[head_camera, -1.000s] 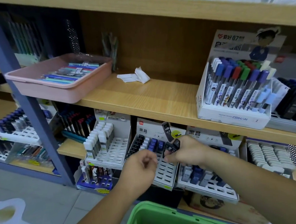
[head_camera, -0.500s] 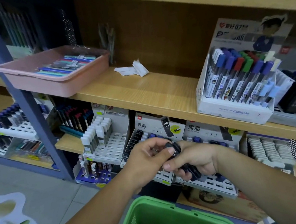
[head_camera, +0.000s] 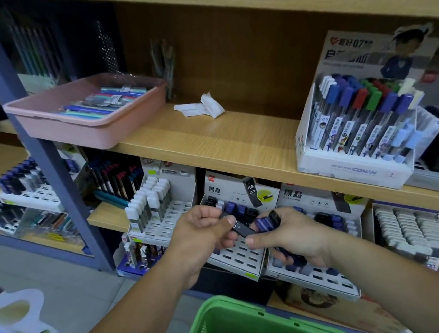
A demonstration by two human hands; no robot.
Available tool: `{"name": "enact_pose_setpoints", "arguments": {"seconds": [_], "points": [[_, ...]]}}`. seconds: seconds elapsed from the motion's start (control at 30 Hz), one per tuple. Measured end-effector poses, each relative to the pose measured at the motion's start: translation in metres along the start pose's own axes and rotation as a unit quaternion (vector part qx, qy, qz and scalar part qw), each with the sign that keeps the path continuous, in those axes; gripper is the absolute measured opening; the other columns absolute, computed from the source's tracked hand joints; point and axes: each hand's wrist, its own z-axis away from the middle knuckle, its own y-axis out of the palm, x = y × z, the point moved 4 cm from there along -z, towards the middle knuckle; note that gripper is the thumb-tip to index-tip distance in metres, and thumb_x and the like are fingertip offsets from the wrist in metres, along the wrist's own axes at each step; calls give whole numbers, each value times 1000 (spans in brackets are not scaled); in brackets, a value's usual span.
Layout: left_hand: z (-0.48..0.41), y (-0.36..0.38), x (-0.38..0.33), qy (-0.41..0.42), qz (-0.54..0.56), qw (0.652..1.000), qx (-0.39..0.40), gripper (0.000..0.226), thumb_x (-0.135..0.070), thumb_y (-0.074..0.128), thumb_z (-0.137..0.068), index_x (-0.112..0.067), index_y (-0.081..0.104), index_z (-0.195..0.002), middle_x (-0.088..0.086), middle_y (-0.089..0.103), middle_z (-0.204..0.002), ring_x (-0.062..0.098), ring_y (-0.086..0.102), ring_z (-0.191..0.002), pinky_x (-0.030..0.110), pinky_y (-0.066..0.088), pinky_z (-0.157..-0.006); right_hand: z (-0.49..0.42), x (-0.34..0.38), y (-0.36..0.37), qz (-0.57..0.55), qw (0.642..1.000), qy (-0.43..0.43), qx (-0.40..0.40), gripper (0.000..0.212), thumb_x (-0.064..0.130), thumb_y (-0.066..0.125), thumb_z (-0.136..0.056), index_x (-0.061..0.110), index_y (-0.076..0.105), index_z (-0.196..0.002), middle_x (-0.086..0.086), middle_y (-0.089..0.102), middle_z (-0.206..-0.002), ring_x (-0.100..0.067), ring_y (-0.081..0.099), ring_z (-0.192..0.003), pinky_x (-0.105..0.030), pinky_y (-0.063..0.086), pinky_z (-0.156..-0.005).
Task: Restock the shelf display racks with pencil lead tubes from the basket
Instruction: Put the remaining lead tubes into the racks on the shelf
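Both hands in front of lower shelf, over white slotted display rack (head_camera: 237, 253). Left hand (head_camera: 200, 232) pinching one dark lead tube (head_camera: 241, 228) marked 0.7 between thumb and fingers (head_camera: 229, 239), tube tilted, its far end touching right hand. Right hand (head_camera: 297, 239) clenched around a bundle of blue and dark tubes (head_camera: 268, 222), tops sticking up above thumb, lower ends showing below palm. Rack beneath hands partly filled: dark and blue tubes in back rows, front slots empty. Second rack (head_camera: 317, 275) just beside it on right, similar state. Third rack (head_camera: 162, 220) to left with white-capped tubes. Green basket (head_camera: 254, 321) at bottom edge, below forearms; dark items inside, too blurred to identify. Upper shelf: pink tray (head_camera: 93, 124) of pens at left, crumpled white paper (head_camera: 202, 107) mid-shelf, Conan-branded box (head_camera: 357, 163) of upright tubes at right.
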Motion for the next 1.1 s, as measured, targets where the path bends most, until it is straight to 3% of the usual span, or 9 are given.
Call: {"name": "enact_pose_setpoints", "arguments": {"seconds": [0.1,0.23,0.37,0.5,0.63,0.73,0.87,0.97,1.1], "points": [[0,-3,-1,5,-14,1000,11,29,-8,80,-88,-6,66,-113,14,72,-79,24,68,-72,39,59,-75,3,1,12,32,999,10,21,34,24,89,-80,7,63,-96,-14,75,-80,-17,46,-47,-26,33,-44],[0,-16,-8,57,-172,983,-2,16,-5,77,-90,-13,71,-102,17,71,-82,19,68,-68,30,61,-68,6,5,12,65,997,11,-31,32,25,86,-83,7,69,-103,-9,71,-74,-16,47,-47,-24,34,-41],[-16,-24,-16,107,-286,952,-35,18,-7,76,-91,-25,71,-91,3,73,-88,17,72,-77,30,58,-73,9,8,-8,-11,997,23,-76,29,6,77,-89,9,64,-115,-8,62,-67,-18,49,-50,-27,36,-44],[-36,-8,-22,157,-372,915,-5,21,-10,77,-90,-28,67,-90,-3,69,-89,10,65,-78,21,56,-73,13,4,-13,-123,988,89,-21,23,-6,64,-94,-2,63,-117,-14,68,-79,-19,56,-60,-29,44,-49],[-56,14,-10,173,-458,871,35,25,-10,79,-87,-33,69,-82,-12,71,-80,10,69,-76,25,57,-73,22,-5,-6,-130,984,114,29,26,5,60,-102,-3,59,-127,-15,73,-90,-22,66,-70,-31,53,-56],[-64,25,-2,186,-483,854,55,17,-9,77,-88,-26,75,-86,-11,74,-82,6,69,-75,17,53,-70,32,-7,-8,-159,979,115,60,29,20,56,-106,7,57,-132,-13,74,-95,-28,70,-74,-44,62,-67],[-69,28,9,212,-509,832,63,10,-11,74,-90,-19,79,-92,-9,74,-80,-6,58,-61,5,40,-61,33,-21,-21,-136,981,129,46,28,30,58,-105,15,60,-127,-13,73,-91,-20,52,-56,-29,46,-50],[-73,28,12,224,-502,834,48,11,-12,74,-90,-22,78,-87,-16,68,-69,-4,57,-56,9,41,-57,31,-31,-29,-128,983,129,36,28,24,61,-104,8,60,-127,-13,70,-87,-16,39,-53,-24,33,-45],[-77,27,17,218,-496,838,60,14,-11,72,-91,-23,77,-90,-10,73,-80,7,64,-59,23,50,-58,33,-32,-31,-112,986,118,34,13,15,60,-104,7,55,-113,-18,75,-94,-16,36,-52,-24,31,-45]]}}
